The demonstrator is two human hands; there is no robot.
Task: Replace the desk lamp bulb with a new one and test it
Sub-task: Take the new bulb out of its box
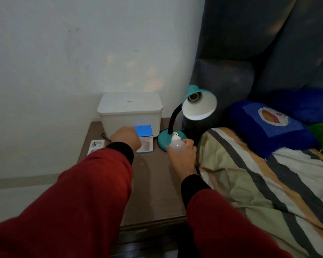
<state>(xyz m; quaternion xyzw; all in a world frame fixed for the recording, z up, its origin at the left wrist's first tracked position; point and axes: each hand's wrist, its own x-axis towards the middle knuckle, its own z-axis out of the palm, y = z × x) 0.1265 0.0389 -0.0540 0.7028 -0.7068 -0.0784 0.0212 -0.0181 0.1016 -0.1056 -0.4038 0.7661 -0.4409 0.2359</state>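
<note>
The lamp (192,107) has no bulb in its socket. The right hand (185,155) wraps a bulb (176,143) near the lamp's foot. The left hand (126,139) closes on the blue box (145,138) on the tabletop (157,183). Next, I think, a bulb goes up and twists in

Open tabletop (153,183) in front; white bin (130,113) and lamp base (163,139) block the rear
</note>
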